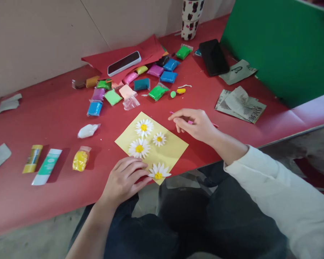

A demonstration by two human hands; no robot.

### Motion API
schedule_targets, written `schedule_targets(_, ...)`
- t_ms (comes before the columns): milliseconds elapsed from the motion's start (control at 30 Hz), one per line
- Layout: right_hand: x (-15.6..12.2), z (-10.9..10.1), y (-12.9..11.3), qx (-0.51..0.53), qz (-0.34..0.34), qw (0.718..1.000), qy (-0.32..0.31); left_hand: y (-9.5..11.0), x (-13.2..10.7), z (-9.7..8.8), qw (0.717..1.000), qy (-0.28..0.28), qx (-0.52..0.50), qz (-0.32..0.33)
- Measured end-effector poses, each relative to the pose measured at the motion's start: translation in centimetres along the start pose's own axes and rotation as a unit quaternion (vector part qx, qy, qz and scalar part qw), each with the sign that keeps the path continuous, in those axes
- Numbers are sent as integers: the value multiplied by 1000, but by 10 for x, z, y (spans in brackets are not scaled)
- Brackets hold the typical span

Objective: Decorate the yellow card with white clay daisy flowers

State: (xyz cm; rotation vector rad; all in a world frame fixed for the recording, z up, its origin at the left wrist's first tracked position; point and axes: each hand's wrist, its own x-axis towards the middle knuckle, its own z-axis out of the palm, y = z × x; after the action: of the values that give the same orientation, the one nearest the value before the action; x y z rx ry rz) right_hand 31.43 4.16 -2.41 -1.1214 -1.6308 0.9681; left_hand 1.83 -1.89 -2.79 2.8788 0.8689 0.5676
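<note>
A pale yellow card lies at the table's near edge with several white daisies on it, each with a yellow centre. My left hand rests over the card's lower left edge, fingers stretched, the thumb and fingertips touching the petals of the lowest daisy. Right of the card is my right hand, its fingers curled round a slim pink tool. The grip hides most of that tool; only short pink bits show at the fingertips and by the wrist. Above the left hand are the big lower daisy, top daisy and small daisy.
Several packets of coloured clay spread behind the card. A phone lies on red paper. Left are a yellow clay packet, a green-white tube and a glue stick. Right are a black phone and paper scraps. A tumbler stands behind.
</note>
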Motion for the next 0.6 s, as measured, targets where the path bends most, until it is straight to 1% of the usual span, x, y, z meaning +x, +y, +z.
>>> schedule_targets(67, 1, -1, 2, 22, 3, 999, 24, 0, 1, 0, 1000, 0, -5, -1)
schedule_targets(133, 1, -1, 3, 34, 5, 999, 34, 1, 1, 0, 1000, -1, -9, -2)
schedule_targets(267, 1, -1, 3, 49, 10, 998, 36, 2, 2, -3, 1000, -2, -17, -8)
schedule_targets(367, 2, -2, 3, 53, 18, 998, 36, -5, -1, -7, 999, 11, -18, -25)
schedule_targets(400, 2, -3, 3, 49, 23, 998, 31, -9, -3, -8, 999, 27, -3, -45)
schedule_targets(467, 2, -4, 5, 27, 42, 999, 6, -19, -7, -8, 989, 71, 54, -119)
schedule_targets(533, 1, -4, 8, -17, 67, 997, -24, -29, -11, -7, 964, 106, 120, -214)
schedule_targets(600, 0, -2, 10, -58, 95, 993, -42, -36, -12, -4, 940, 106, 156, -283)
